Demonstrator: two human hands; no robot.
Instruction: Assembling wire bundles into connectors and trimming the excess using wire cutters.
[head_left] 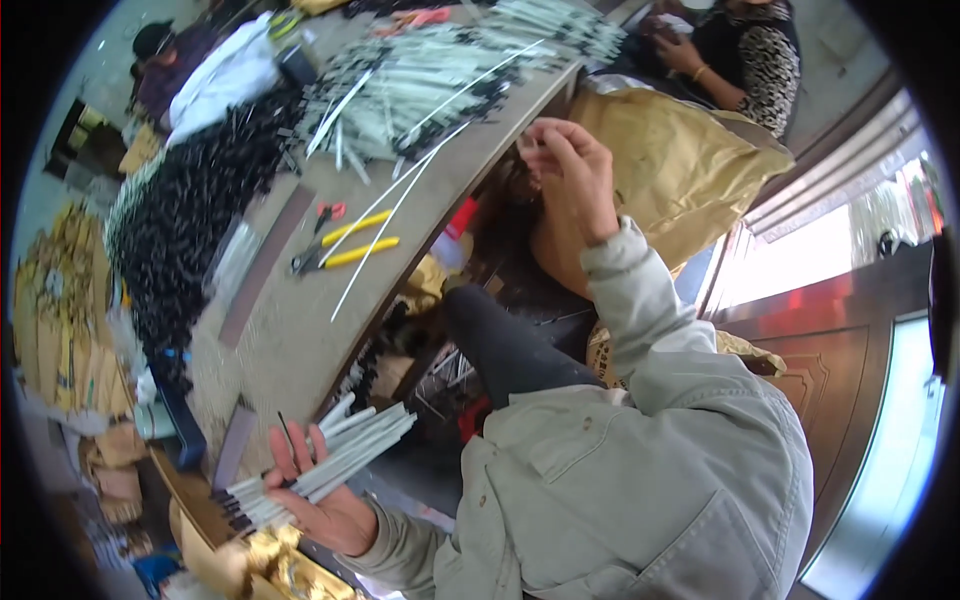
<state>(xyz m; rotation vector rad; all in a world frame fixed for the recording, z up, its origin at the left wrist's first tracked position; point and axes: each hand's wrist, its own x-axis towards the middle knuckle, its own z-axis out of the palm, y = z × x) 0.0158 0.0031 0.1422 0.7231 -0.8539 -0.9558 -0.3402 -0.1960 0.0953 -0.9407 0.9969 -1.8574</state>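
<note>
Bundling job looks mid-way, judging by the layout: left hand (pixel 320 490) already has a good handful of grey-white rods (pixel 330 462) with black end caps gathered, but a big heap of the same rods (pixel 440 75) lies unsorted at the far end of the table (pixel 290 340), plus a large pile of black pieces (pixel 190 215) on the far left, so plenty is left. Left hand sits near, low left, palm up, fingers curled loosely round the bundle with one thin black piece sticking up between them; grip is closed on the rods, not tight. Right hand (pixel 570 170) is raised far right of the table edge, over a tan sack (pixel 690 160), fingertips pinched together; cannot tell if anything small is in the pinch. Loose single rods and yellow-handled pliers (pixel 345 250) rest mid-table, untouched, well apart from both hands. Another person sits far right, a second one far left.
</note>
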